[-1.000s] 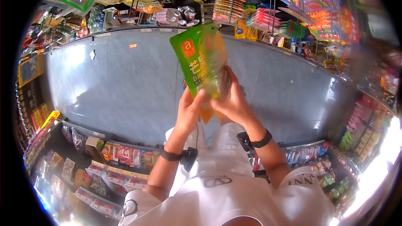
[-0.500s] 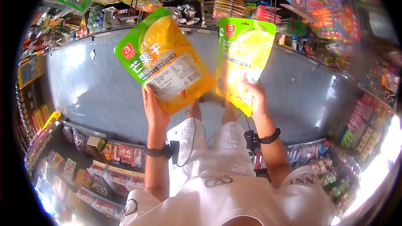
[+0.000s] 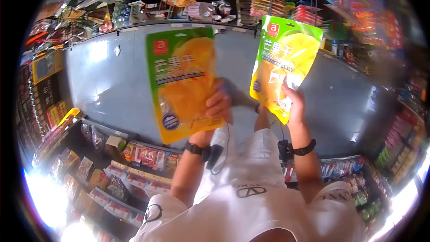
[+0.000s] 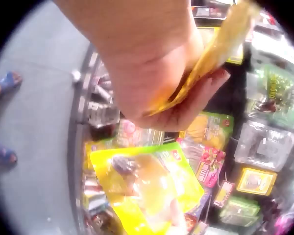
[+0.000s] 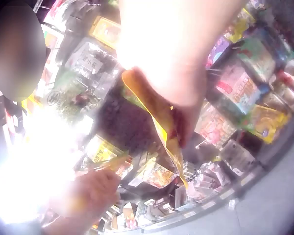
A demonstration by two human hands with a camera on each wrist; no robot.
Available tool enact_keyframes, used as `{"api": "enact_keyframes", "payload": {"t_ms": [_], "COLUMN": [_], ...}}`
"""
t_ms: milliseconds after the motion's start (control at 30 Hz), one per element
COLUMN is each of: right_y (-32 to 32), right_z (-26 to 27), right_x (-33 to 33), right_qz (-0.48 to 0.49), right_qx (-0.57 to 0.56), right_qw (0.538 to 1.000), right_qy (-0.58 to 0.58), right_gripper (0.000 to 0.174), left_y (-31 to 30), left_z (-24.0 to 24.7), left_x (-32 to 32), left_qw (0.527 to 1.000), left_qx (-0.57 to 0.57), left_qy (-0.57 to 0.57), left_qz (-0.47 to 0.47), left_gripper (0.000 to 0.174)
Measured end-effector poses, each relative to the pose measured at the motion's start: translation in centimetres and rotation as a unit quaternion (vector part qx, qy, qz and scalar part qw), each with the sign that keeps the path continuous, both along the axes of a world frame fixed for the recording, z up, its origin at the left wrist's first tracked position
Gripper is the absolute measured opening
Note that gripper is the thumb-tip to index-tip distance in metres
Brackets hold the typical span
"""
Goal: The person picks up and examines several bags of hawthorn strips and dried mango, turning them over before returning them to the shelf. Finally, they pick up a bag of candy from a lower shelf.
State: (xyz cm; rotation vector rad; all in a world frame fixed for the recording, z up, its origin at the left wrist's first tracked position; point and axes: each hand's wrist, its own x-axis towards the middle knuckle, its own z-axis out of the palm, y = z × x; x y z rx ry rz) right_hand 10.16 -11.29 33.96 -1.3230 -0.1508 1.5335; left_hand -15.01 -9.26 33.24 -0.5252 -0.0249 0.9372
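Gripping green-and-yellow dried-mango pouches [image 3: 183, 94] [image 3: 286, 58] (glossy, the left one blurred): both hands [image 3: 218, 102] [image 3: 296, 107], one pouch each.

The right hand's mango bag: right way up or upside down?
Right way up, tilted: in the head view, the mango bag shows readable lettering, its lower part in the right hand.

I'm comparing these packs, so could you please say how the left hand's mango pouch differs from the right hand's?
In the head view, the left pouch looks larger and blurred; the right pouch smaller and sharper. The left pouch's top leans left, the right pouch's leans right. Both are yellow pouches with green tops.
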Motion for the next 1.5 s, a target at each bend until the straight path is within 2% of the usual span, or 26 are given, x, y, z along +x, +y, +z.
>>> {"api": "enact_keyframes", "payload": {"t_ms": [67,167,267,300,333,433,500,567,700,800,967,1100,1133,1200,1300,1367,1400,1500], "right_y": [0.4,0.3,0.3,-0.1,-0.3,0.1,0.5,0.8,1.2,2.0,1.5,2.3,2.4,3.2,3.7,4.6,4.8,4.9], "right_z": [0.5,0.9,1.0,0.8,0.6,1.1,1.8,2.5,2.5,2.9,1.0,1.7,1.6,2.7,2.4,3.3,3.4,3.4], "right_x": [-0.4,-0.5,-1.6,-1.3,-1.2,-1.7,-2.0,-2.4,-2.7,-2.3,-1.4,-0.8,-0.7,-0.4,0.6,0.5,0.6,0.9], "right_qz": [0.008,0.019,-0.014,-0.005,-0.005,0.014,0.053,0.108,0.064,0.071,0.091,0.108,0.107,0.08,0.081,0.081,0.08,0.091], "right_qx": [0.011,0.004,0.015,-0.011,-0.008,-0.013,-0.026,0.004,0.014,-0.055,-0.005,0.021,0.022,0.01,0.028,0.073,0.07,0.043], "right_qw": [1.0,1.0,0.999,0.999,0.999,0.999,0.998,0.991,0.996,0.993,0.99,0.986,0.983,0.99,0.99,0.982,0.982,0.985], "right_qy": [0.027,0.02,0.029,0.044,0.049,0.049,0.012,-0.079,-0.053,-0.073,-0.105,-0.125,-0.15,-0.116,-0.113,-0.156,-0.154,-0.143], "right_gripper": [0.039,0.039,0.038,0.036,0.036,0.038,0.039,0.04,0.032,0.03,0.02,0.019,0.023,0.026,0.03,0.028,0.027,0.026], "left_y": [-0.5,-1.1,-1.5,-1.7,-2.1,-2.1,-2.3,-2.2,-2.6,-1.9,-1.4,-1.6,-1.7,-1.5,0.9,4.0,6.0,8.1], "left_z": [0.2,0.0,-0.6,-0.7,-0.8,-1.8,0.1,1.4,1.4,1.1,-1.3,-4.6,-5.6,-7.6,-9.4,-7.6,-4.1,-4.2], "left_x": [1.5,2.6,3.3,3.4,3.3,3.0,2.8,2.8,3.5,3.5,1.6,-1.1,-2.0,-3.9,-7.0,-7.6,-6.6,-5.9], "left_qw": [0.996,0.996,0.993,0.992,0.993,0.977,0.973,0.966,0.963,0.964,0.964,0.954,0.947,0.923,0.876,0.882,0.901,0.773], "left_qx": [-0.035,-0.017,0.024,0.034,0.031,0.055,-0.027,-0.039,0.036,0.055,0.035,-0.006,-0.017,-0.033,-0.007,0.065,0.097,0.293], "left_qy": [-0.078,-0.085,-0.105,-0.111,-0.086,-0.109,0.002,0.064,0.079,0.075,0.106,0.206,0.241,0.321,0.429,0.412,0.377,0.501], "left_qz": [0.005,-0.025,-0.049,-0.059,-0.073,-0.174,-0.229,-0.247,-0.255,-0.248,-0.243,-0.219,-0.213,-0.207,-0.221,-0.22,-0.192,-0.253], "left_gripper": [0.028,0.029,0.027,0.027,0.028,0.035,0.039,0.045,0.056,0.059,0.059,0.059,0.059,0.059,0.06,0.06,0.06,0.052]}}
